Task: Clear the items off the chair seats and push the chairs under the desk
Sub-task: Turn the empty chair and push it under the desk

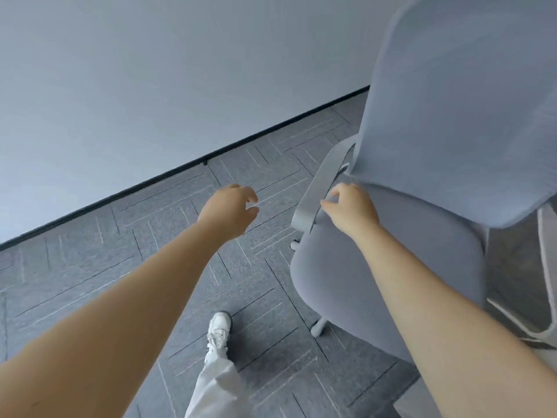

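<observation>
A grey-blue chair [422, 206] fills the right of the frame, its seat bare. The right hand [352, 211] rests beside its armrest [319, 188], fingers loosely curled, gripping nothing. The left hand [230, 211] hangs mid-frame over the carpet [90, 267], fingers apart.

I see both of my bare forearms stretched forward and down from the bottom corners of the view. My right hand [352, 208] sits at the near end of the chair armrest [319, 188], my one landmark here; its fingers are curled loosely, with the fingertips touching or just above the armrest's inner edge, and I cannot tell whether they grip it. My left hand [230, 211] hangs in the air to the left of the armrest, apart from it, fingers half curled and holding nothing. Below the armrest, my left foot in a white shoe [219, 328] is planted forward, with a white trouser leg [215, 384] above it.
</observation>
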